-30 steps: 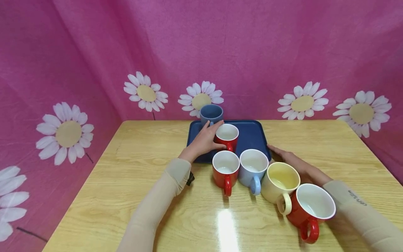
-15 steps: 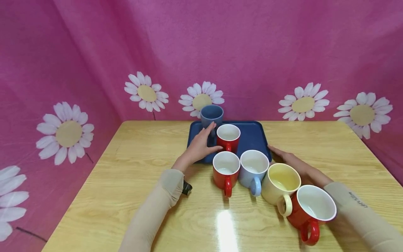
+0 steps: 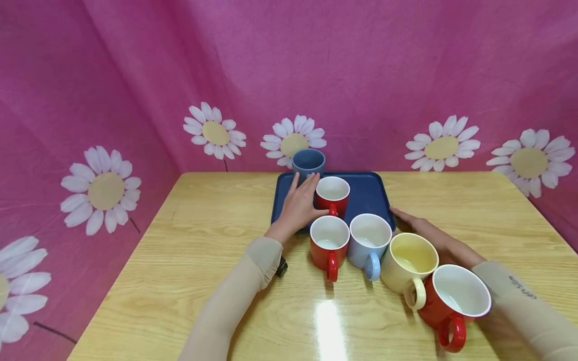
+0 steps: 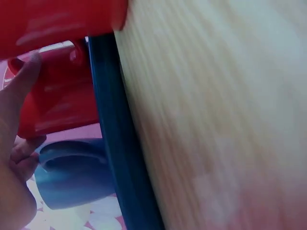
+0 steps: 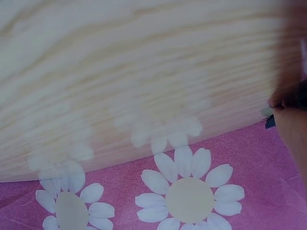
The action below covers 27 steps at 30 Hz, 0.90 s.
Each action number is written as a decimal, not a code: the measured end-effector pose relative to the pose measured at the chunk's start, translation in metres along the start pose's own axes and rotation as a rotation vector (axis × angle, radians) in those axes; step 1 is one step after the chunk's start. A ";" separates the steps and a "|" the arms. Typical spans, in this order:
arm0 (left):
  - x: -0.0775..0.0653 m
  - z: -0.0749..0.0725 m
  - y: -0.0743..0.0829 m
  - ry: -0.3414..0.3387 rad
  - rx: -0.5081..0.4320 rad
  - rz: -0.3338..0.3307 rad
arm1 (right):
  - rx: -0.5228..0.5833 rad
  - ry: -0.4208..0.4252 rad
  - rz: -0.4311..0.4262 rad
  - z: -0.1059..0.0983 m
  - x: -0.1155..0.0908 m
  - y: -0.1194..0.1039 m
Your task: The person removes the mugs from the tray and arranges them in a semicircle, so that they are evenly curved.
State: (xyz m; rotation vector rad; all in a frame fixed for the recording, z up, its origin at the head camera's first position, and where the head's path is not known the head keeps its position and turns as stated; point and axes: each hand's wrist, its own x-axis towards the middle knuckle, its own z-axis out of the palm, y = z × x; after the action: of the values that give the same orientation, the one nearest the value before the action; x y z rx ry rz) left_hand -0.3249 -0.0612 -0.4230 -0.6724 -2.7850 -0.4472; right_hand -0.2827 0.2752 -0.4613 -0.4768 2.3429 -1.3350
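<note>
On a dark blue tray stand a grey-blue mug at the back and a red mug before it. My left hand spans the red mug's left side, thumb near the handle and fingers at its far side, close to the grey-blue mug. In the left wrist view the thumb overlaps the red mug, and bent fingertips lie between it and the grey-blue mug. My right hand reaches with straight fingers to the tray's right edge; its lower part is hidden behind mugs.
Before the tray stand a second red mug, a light blue mug, a yellow mug and a larger red mug, handles towards me. A small black object shows by the left cuff. A pink flowered cloth hangs behind the table.
My left hand drew back leftward from the red mug on the tray, then came round it again. The right hand stays at the tray edge. The head view has shifted slightly.
</note>
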 end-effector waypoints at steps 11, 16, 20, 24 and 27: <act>0.011 -0.008 -0.018 -0.045 -0.069 0.114 | -0.013 0.009 -0.022 0.001 0.001 -0.004; 0.015 -0.014 -0.021 -0.115 -0.047 0.160 | -0.032 0.016 -0.027 0.003 0.002 -0.004; 0.012 -0.018 -0.023 -0.117 -0.046 0.185 | -0.008 0.010 -0.025 0.003 0.001 -0.004; -0.007 -0.020 -0.025 -0.019 -0.194 0.092 | 0.012 0.001 -0.013 0.003 -0.001 -0.006; -0.022 -0.020 -0.027 0.036 -0.507 -0.041 | 0.027 -0.004 -0.005 0.001 -0.003 -0.008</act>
State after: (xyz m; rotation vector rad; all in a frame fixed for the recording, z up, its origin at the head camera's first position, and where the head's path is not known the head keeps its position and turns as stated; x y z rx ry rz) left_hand -0.3150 -0.0996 -0.4174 -0.6934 -2.6631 -1.1822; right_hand -0.2790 0.2717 -0.4539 -0.4772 2.3191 -1.3654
